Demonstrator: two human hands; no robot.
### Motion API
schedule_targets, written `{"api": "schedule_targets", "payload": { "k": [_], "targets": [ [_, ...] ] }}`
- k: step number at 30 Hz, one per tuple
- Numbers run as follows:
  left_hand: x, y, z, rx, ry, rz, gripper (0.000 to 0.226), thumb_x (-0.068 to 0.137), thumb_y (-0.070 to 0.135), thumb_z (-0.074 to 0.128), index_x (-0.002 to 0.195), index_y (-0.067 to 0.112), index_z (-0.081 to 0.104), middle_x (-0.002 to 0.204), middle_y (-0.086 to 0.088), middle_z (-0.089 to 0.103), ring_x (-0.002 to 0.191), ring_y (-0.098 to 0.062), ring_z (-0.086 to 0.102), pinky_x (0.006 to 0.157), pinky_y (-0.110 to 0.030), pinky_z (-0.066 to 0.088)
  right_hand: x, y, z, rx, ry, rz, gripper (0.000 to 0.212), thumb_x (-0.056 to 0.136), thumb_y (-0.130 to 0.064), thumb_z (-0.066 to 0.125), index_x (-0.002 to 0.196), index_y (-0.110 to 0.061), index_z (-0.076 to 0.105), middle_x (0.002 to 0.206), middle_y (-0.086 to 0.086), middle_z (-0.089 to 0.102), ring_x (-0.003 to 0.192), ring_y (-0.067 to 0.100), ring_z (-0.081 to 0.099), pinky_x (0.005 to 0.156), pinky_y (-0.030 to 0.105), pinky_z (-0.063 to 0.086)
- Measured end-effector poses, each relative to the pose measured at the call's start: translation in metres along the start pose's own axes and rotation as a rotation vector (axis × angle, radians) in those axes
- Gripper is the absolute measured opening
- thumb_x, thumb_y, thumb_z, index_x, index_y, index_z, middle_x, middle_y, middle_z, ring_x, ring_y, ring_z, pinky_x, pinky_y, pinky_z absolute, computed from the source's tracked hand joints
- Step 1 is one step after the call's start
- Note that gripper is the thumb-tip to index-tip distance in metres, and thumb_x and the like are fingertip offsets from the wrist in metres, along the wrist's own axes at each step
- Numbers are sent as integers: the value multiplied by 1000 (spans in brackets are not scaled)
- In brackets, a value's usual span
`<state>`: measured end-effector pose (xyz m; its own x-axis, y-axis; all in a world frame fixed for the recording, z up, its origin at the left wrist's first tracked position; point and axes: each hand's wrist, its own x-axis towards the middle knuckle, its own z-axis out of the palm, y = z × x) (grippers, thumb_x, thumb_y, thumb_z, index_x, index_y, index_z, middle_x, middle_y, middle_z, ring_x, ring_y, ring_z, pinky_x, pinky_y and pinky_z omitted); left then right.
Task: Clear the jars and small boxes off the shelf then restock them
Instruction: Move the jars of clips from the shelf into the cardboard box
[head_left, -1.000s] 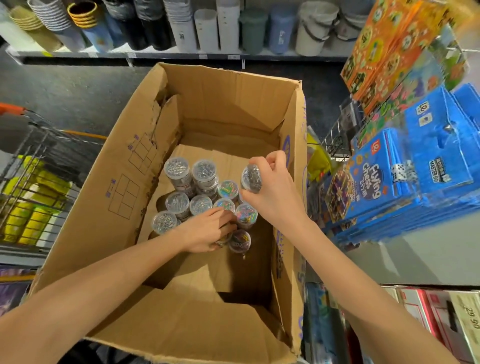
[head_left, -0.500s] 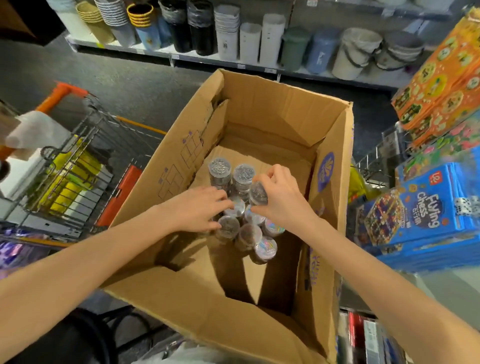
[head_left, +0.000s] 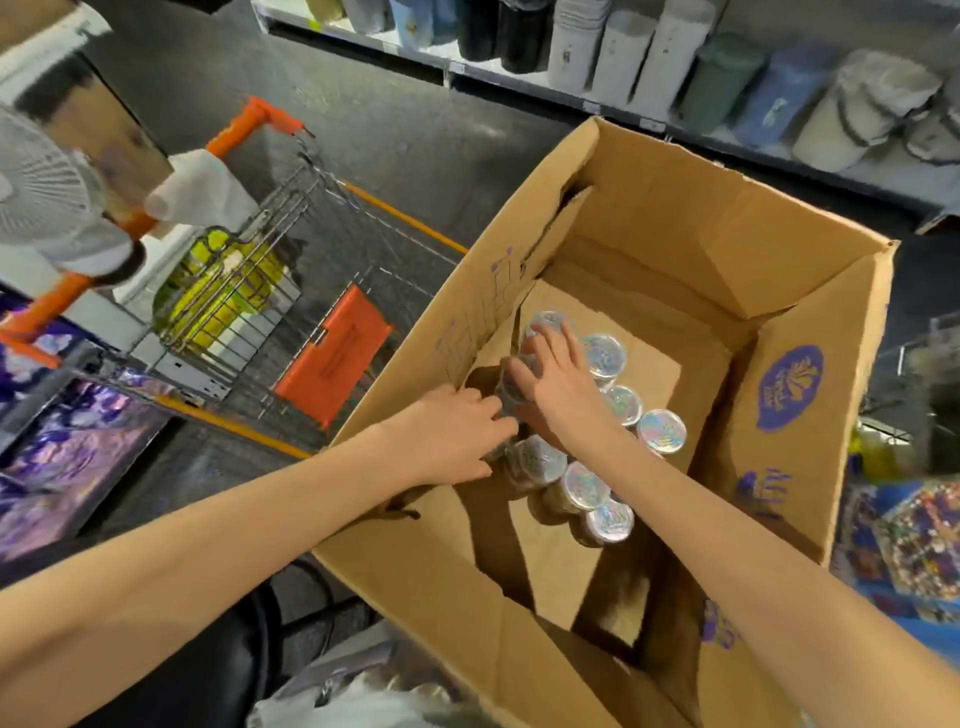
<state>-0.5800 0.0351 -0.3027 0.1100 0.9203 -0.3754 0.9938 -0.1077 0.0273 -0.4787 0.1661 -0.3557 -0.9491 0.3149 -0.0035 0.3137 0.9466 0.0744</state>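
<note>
Reaching into cardboard box (head_left: 675, 218), left hand (head_left: 452, 434) curls over jars (head_left: 602, 356) at near-left of cluster, grip hidden; right hand (head_left: 558, 384) wraps fingers around one jar. Risk: crowded jars knocked over by wrists, rolling loose. Jars stand upright on box floor, lids up, long axis vertical.
</note>
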Motion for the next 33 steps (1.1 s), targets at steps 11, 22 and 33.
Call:
{"api": "schedule_targets", "payload": {
  "k": [11,22,33],
  "targets": [
    [1,-9,-1,1,-5,-72,43,98,36,46,136,18,39,127,-6,50,113,-24,49,87,-35,41,17,-6,20,-125,-153,-37,56,48,-29,89,93,-5,66,103,28,63,113,44,56,99,63,35],
    [1,-11,-20,10,-34,-109,47,97,37,47,139,19,38,130,-5,48,117,-24,50,95,-40,45,1,-3,13,-81,-111,-6,55,65,-20,78,115,-7,60,118,29,57,131,47,38,108,64,18],
    [15,-11,-82,0,49,-5,44,97,40,47,139,28,39,129,3,49,117,-19,50,86,-35,45,-55,21,-58,64,72,290,68,89,-37,62,145,-14,31,144,19,31,144,35,7,117,48,6]
  ]
}}
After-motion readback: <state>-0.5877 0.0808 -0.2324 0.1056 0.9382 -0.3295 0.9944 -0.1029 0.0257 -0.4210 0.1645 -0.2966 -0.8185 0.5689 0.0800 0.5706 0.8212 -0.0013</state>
